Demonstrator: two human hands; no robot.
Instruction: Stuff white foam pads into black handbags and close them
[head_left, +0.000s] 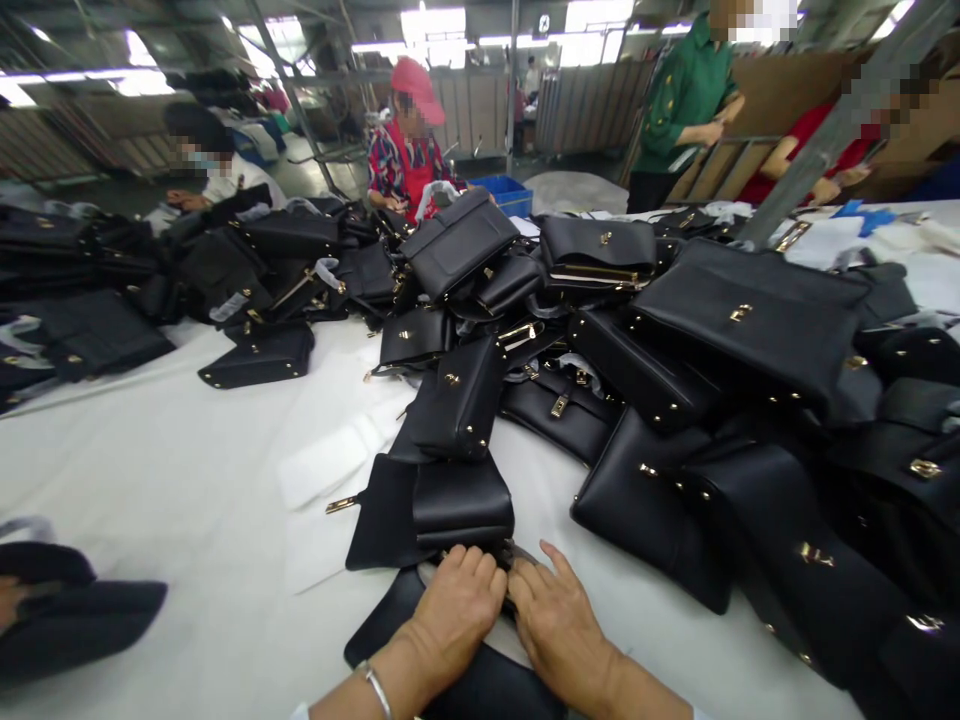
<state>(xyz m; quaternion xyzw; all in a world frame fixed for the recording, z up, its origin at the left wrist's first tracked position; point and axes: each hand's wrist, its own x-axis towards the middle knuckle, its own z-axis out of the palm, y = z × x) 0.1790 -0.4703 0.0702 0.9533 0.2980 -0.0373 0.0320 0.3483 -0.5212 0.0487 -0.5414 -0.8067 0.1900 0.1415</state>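
Observation:
At the bottom centre, a black handbag [491, 688] lies open on the white table, its greyish lining partly showing. My left hand [459, 605], with a silver bangle on the wrist, has its fingers curled over the rim of the bag's opening. Right beside it, my right hand [559, 620] grips the same rim, one digit sticking up. Both sets of fingertips are hidden inside the opening. Just beyond my knuckles lies another black bag [461, 500], its flap [386, 515] spread to the left with a gold clasp strap [343, 505].
Black bags with gold fittings pile up ahead and to the right, including a large one [750, 320]. White sheets [330, 465] lie left of centre. A blurred hand holds a black piece [82, 630] at lower left. Several people work beyond; a metal post [825, 130] rises at right.

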